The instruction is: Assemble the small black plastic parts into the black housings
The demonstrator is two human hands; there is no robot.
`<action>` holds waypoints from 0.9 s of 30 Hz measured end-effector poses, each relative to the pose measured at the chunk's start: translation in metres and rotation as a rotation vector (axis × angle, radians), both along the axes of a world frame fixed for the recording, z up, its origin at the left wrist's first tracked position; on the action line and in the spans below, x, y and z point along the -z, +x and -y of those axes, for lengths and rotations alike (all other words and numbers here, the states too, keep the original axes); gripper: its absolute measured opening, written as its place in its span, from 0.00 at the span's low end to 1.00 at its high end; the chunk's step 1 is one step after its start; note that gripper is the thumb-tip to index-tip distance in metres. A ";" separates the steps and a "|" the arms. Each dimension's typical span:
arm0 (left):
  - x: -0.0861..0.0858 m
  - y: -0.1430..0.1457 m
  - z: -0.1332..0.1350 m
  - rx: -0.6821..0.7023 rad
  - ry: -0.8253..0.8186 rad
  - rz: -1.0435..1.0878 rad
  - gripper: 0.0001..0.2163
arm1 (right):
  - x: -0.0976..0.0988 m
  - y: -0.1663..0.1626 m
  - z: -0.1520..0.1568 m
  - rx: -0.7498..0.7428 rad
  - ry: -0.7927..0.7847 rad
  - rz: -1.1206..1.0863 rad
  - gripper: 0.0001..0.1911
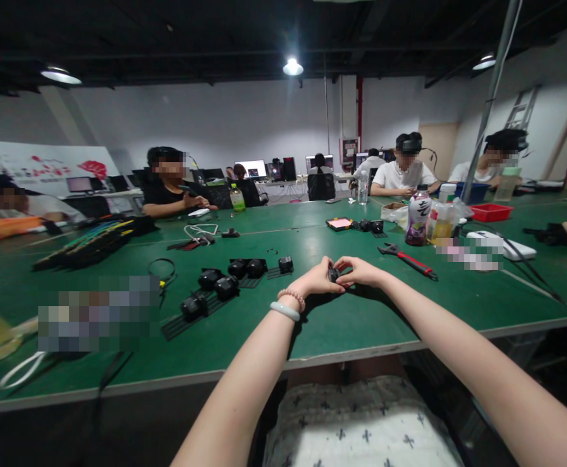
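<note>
Just above the green tabletop, my left hand (321, 277) and my right hand (359, 271) meet around a small black part (333, 274). Fingers of both hands close on it and cover most of it, so its exact kind is hidden. A bead bracelet and a pale bangle circle my left wrist. Left of my hands lie several black parts with round housings (226, 287) on flat slotted plates. The nearest of these is a small black block on a slotted plate (286, 264). An adjustable wrench (410, 261) with a red and black handle rests to the right.
The green table (361, 327) has its front edge close to my lap. Right of centre stand a purple-labelled bottle (418, 217) and other drinks, near a red tray (492, 212) and a white device (502, 246). Cables lie at left. Several people sit around the table.
</note>
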State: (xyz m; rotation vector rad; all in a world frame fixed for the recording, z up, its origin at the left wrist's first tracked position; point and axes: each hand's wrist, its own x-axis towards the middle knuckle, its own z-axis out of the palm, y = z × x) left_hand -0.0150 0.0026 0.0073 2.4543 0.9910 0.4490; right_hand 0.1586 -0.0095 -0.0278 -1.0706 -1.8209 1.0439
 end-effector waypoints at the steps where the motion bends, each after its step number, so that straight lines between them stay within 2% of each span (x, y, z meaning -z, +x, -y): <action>1: -0.001 0.000 0.001 0.003 -0.005 0.003 0.27 | 0.000 0.000 0.000 -0.006 -0.015 -0.009 0.20; 17: -0.002 0.007 0.000 -0.023 0.024 -0.057 0.28 | -0.006 0.001 0.011 0.010 -0.084 -0.115 0.19; 23: 0.002 0.002 -0.001 -0.039 0.026 -0.013 0.28 | -0.002 -0.002 0.004 -0.011 -0.083 -0.130 0.20; 27: 0.005 0.001 -0.005 -0.033 -0.001 0.019 0.31 | 0.002 -0.003 0.002 -0.004 -0.085 -0.159 0.20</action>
